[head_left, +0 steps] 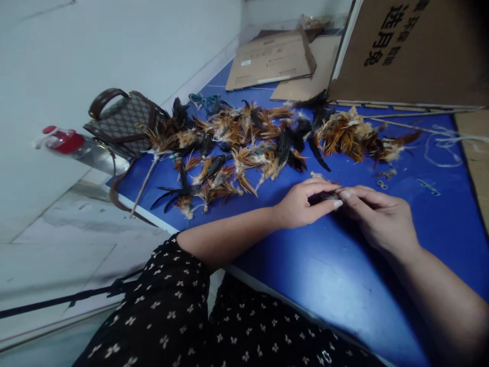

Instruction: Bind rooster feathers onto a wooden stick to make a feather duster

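My left hand (pixel 301 204) is closed, thumb and fingers pinching a small dark feather tuft (pixel 326 196) above the blue table (pixel 244 244). Meeting it at the fingertips, my right hand (pixel 382 214) is also in a pinch, at the tuft's right end. Most of what lies between the hands is hidden by the fingers. Just beyond them spreads a long heap of brown, orange and black feathers (pixel 244 127), gathered in small bunches. A thicker orange-brown feather bunch (pixel 346 135) lies at the heap's right.
Flattened cardboard (pixel 271 58) lies at the back, beside a large upright carton (pixel 412 56). At the left edge are a patterned handbag (pixel 126 120), a clear bottle with a red label (pixel 84 150) and a stick (pixel 144 186). White string (pixel 443 148) lies at the right.
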A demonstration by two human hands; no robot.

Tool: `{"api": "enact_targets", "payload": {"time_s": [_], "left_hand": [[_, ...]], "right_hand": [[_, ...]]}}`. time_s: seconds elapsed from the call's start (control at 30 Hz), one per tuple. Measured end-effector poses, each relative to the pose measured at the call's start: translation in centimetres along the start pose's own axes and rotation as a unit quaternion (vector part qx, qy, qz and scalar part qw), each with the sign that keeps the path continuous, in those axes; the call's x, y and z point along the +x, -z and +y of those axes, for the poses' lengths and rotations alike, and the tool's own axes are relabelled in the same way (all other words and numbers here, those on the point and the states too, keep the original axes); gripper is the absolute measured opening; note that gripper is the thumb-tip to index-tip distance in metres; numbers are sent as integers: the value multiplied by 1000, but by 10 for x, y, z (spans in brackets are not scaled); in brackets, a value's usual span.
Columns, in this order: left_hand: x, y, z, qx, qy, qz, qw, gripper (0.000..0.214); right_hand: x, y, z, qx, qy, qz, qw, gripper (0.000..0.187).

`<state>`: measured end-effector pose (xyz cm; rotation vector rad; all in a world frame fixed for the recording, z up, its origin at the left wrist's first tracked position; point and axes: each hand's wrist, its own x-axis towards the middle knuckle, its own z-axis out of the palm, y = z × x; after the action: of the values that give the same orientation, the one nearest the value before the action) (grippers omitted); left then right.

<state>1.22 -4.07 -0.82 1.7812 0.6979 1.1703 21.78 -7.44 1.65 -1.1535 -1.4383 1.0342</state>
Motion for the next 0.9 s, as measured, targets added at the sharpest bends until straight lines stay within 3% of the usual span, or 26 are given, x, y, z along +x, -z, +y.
{"api": "enact_targets", "payload": {"time_s": [0.13, 0.23, 0.37, 0.53, 0.63, 0.73, 0.9], "left_hand": [[2, 5, 10, -31, 0, -45, 999, 46], [-1, 2, 18, -134, 67, -60, 987, 48], [-5, -4, 25, -242, 179, -73, 951, 39], [-8, -13, 28, -296, 284, -29, 912, 34], [-7, -18, 28, -316, 297, -32, 900, 34], [-6, -21, 30, -311, 305, -64, 898, 38], [-5, -22, 31, -282, 346, -71, 892, 39]], "right_hand": [[0, -3, -17, -15, 36, -19, 999, 18], [-3, -7, -27, -39, 46, -11, 998, 19], [-9, -12, -30, -43, 41, 22, 998, 18], [-17, -14, -22, -115, 78, 80, 987, 21], [-19, -11, -20, -176, 156, 108, 966, 31], [-18, -11, -20, -189, 215, 104, 953, 28], [-20, -15, -13, -180, 185, 86, 962, 24]]}}
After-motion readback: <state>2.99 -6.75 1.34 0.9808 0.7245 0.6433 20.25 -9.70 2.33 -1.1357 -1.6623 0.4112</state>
